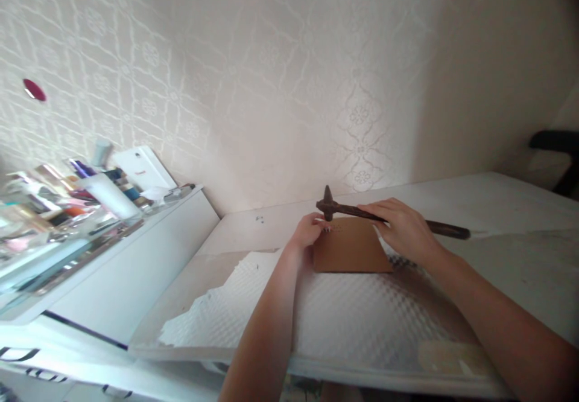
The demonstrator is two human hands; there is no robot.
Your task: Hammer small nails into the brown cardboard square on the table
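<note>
Right hand closed around the handle of a dark hammer, gripping it near mid-length; the butt end projects past the hand to the right. Hammer lies nearly level, head at the left, above the far left corner of a brown board and close to the left hand's fingertips. Contact between hammer head and board: cannot tell.

Left hand at the board's far left corner, fingers bent toward it. Whether the fingertips pinch anything is too small to tell. Small dark marks show on the board beside them, along its far edge.

Board lies flat on a white quilted-texture sheet, ragged at its left edge, spread over a pale surface that meets a patterned wall. Small dark bits lie on the surface, left of the left hand and well apart from the board.

Left: white cabinet, its top crowded with bottles and tubes, blurred; a white box leans by the wall. A dark red oval shows on the wall at upper left. Far right: part of a black object, cut off by the frame edge.
</note>
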